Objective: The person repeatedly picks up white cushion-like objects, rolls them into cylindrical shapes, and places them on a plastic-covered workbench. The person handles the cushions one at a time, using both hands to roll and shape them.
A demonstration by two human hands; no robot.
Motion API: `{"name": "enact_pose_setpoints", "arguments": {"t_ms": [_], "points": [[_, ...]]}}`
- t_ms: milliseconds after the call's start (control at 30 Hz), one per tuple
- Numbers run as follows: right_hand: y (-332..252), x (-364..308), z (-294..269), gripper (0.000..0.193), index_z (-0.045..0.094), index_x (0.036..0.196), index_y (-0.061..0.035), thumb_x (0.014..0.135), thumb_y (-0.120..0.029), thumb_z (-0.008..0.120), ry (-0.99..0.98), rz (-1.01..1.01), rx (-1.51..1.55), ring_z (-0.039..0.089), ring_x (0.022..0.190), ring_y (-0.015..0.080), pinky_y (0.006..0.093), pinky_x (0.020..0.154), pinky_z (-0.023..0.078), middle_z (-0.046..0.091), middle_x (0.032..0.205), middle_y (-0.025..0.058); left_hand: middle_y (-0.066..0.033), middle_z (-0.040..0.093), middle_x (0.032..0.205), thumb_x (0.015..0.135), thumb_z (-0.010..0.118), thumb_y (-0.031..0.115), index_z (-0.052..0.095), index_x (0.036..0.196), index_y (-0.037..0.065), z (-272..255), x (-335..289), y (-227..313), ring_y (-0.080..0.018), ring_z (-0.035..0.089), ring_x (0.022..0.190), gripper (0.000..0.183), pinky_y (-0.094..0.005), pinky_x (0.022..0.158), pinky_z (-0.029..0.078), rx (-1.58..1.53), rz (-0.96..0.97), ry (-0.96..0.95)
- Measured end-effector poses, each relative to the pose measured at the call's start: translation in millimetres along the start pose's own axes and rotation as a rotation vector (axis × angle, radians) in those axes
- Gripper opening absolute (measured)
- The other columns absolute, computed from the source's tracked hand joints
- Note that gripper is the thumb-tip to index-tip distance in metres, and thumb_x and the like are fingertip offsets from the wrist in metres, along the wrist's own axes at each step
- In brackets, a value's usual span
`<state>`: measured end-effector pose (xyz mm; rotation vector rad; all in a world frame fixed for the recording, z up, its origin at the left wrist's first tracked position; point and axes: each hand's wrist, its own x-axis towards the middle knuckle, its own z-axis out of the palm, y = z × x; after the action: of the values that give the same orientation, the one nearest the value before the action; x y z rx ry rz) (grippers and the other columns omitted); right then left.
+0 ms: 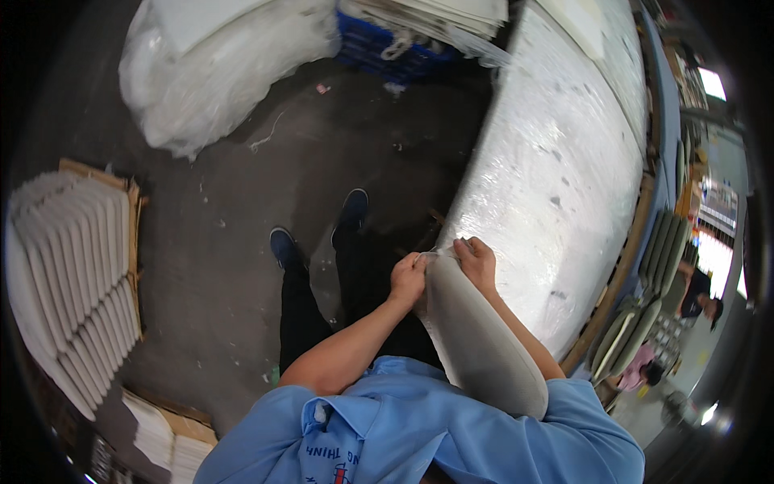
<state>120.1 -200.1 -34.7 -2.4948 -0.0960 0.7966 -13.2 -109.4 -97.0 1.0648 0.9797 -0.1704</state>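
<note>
A grey, fabric-covered seat cushion [480, 335] leans between my forearms, its broad end against my blue shirt and its narrow end pointing away from me. At that narrow end a thin white cord [431, 255] runs between my two hands. My left hand [409, 278] is closed in a pinch on the cord, just left of the cushion's tip. Just right of the tip, my right hand [476, 262] is closed too, its fingertips pinching the cord by the cushion's edge. Exactly how the cord meets the fabric is too small to make out.
A plastic-wrapped work table [556, 185] stretches along the right. Similar grey cushions [76, 282] stand stacked at the left. Ahead are a plastic-wrapped bundle [218, 81] and a blue crate [379, 52] under flat sheets. Scraps litter the dark floor. Two people are at the far right.
</note>
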Motion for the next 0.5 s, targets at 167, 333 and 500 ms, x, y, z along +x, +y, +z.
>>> {"name": "enact_pose_setpoints", "arguments": {"t_ms": [167,333,500], "points": [[12,-3,16,0.033,0.07,0.092,-0.0021,0.101,-0.034,0.068,-0.006,-0.016,0.06,0.067,0.073,0.0284,0.0404,0.07,0.051,0.068,0.077,0.0189,-0.0008,0.072,0.104,0.108,0.057,0.031,0.071,0.117,0.008,-19,1,13,-0.0194,0.065,0.099,0.028,-0.0347,0.089,0.05,-0.494,-0.359,-0.31],[-19,-20,24,0.034,0.067,0.087,-0.0019,0.102,-0.032,0.066,-0.029,-0.114,0.052,0.066,0.071,0.0357,0.0436,0.068,0.05,0.067,0.077,0.0208,-0.0047,0.066,0.135,0.11,0.05,0.044,0.06,0.141,0.013,-41,-4,26,-0.0229,0.059,0.126,0.045,-0.0421,0.111,0.042,-0.518,-0.592,-0.46],[-51,-41,3,0.032,0.066,0.085,-0.0015,0.101,-0.029,0.067,0.099,-0.12,0.066,0.065,0.071,0.0378,0.044,0.067,0.05,0.066,0.077,0.0212,-0.0049,0.066,0.134,0.112,0.046,0.044,0.058,0.14,0.01,-46,-26,65,-0.0214,0.059,0.126,0.046,-0.041,0.111,0.043,-0.57,-0.451,-0.579]]}}
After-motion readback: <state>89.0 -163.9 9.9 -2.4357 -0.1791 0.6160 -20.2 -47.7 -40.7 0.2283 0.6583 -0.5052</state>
